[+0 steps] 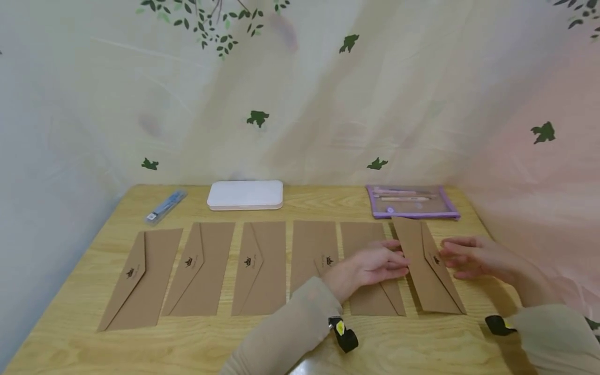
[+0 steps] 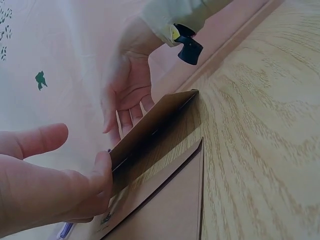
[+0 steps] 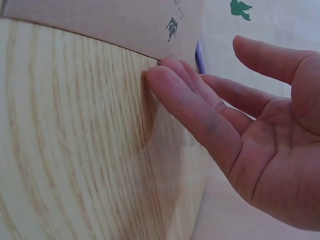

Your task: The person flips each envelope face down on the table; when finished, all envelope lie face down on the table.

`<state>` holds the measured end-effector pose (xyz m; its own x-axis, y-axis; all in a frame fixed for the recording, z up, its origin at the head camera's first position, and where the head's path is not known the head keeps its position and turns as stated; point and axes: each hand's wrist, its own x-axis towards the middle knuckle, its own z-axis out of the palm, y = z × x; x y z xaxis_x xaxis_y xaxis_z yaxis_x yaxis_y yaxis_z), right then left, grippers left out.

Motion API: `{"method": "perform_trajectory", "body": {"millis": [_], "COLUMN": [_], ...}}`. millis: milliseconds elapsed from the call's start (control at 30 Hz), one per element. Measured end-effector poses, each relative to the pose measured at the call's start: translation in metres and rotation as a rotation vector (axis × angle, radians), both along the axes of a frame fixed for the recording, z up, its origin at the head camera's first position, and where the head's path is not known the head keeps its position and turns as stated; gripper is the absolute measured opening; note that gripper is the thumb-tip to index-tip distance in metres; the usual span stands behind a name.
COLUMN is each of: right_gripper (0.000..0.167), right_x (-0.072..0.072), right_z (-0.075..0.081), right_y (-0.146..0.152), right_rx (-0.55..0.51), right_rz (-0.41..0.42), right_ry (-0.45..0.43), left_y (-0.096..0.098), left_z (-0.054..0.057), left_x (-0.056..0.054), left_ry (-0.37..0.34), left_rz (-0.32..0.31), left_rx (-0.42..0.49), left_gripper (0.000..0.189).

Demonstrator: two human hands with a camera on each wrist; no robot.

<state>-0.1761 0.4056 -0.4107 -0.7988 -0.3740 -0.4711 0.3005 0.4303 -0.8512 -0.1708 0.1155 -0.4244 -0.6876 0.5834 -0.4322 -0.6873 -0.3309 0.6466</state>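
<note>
At the right end of a row, a brown paper envelope (image 1: 412, 276) with a printed crown leans with its left edge raised off the table. My left hand (image 1: 367, 264) touches that raised edge with nearly straight fingers. In the left wrist view the left thumb (image 2: 45, 140) stands apart from the envelope (image 2: 157, 114). On the other side, my right hand (image 1: 487, 258) has its fingertips at the right edge, fingers extended. The right wrist view shows the right fingers (image 3: 195, 107) by the envelope's lower edge, the thumb apart. Another envelope (image 1: 370, 304) lies flat under the left hand.
Several more brown envelopes (image 1: 260, 291) lie side by side to the left. Along the back of the wooden table (image 1: 187, 344) are a blue clear-cased item (image 1: 166, 207), a white case (image 1: 245, 195) and a purple-edged clear pouch (image 1: 412, 202) with pens. Patterned curtains (image 1: 309, 104) surround the table.
</note>
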Motion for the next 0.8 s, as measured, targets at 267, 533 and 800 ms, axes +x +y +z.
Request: {"method": "perform_trajectory", "body": {"millis": [267, 533, 800], "right_gripper": [0.071, 0.068, 0.064], "right_x": [-0.0003, 0.0035, 0.0017], "right_z": [-0.0006, 0.0004, -0.0043], "right_y": [0.0008, 0.0007, 0.0011], "right_rx": [-0.038, -0.066, -0.086], "right_rz": [0.019, 0.017, 0.025], "right_ry": [-0.002, 0.009, 0.003], "left_y": [-0.0005, 0.0008, -0.0011], "left_z": [-0.0006, 0.0006, 0.0014], "left_x": [-0.0002, 0.0013, 0.0020], "left_ry": [-0.017, -0.010, -0.013], "left_rz": [0.015, 0.012, 0.014], "left_rx": [0.029, 0.037, 0.047], "left_gripper": [0.065, 0.066, 0.067]}}
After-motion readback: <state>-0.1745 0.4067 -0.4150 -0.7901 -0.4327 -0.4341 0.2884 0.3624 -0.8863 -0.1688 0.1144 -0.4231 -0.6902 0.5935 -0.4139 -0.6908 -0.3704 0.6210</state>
